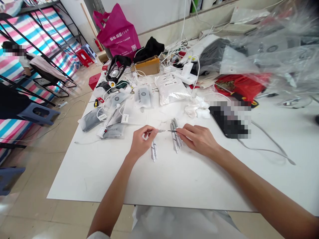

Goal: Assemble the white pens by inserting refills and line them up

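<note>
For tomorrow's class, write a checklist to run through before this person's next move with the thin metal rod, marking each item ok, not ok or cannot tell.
1. Thin metal rod pinched by left hand and right hand: ok.
2. Gray slim tubes lying beside the right hand on the white table: ok.
3. Second tube pair lying below the left hand: ok.
4. Gray pouches lying apart from the hands: ok.
5. Rod touching a tube: cannot tell.

Passable along near edge of white tbl (87, 179); blocked fwd by pens (176, 136), pouches (142, 97), cords (266, 142), esp. L of ctr.
</note>
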Tool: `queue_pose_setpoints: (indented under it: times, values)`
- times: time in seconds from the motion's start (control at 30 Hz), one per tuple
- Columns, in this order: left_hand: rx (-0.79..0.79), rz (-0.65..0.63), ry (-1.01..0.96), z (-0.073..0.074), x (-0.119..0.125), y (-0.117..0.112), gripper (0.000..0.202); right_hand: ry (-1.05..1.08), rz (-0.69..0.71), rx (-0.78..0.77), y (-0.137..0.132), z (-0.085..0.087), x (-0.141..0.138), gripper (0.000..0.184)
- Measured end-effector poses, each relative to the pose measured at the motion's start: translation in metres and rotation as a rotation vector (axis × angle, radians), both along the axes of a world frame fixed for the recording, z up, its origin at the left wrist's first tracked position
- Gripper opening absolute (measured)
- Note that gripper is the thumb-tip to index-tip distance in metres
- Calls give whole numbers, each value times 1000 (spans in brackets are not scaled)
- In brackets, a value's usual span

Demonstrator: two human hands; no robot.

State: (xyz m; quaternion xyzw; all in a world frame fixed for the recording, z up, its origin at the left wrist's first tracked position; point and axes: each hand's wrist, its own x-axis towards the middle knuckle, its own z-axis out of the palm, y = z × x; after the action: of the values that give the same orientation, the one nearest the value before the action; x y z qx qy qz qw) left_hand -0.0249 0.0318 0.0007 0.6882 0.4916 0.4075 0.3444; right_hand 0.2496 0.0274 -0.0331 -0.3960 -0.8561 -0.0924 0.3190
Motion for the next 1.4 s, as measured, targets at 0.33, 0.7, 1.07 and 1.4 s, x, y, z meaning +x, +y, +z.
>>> queue_pose_setpoints:
  times: [0.33, 0.7, 1.07, 1.4]
  values:
    - [38, -143, 88, -1, 3, -3, 15, -34, 58, 5, -4, -2, -5, 10]
    - [157, -316, 172, -14, 19, -12, 20, 407, 239, -474, -21, 12, -17, 16]
    - [-349, -360, -169, 1, 38, -29, 29, 955, 322, -475, -23, 19, -23, 40]
    - [-399, -448, -298, -9, 43, -34, 33, 949, 366, -292, -25, 19, -25, 56]
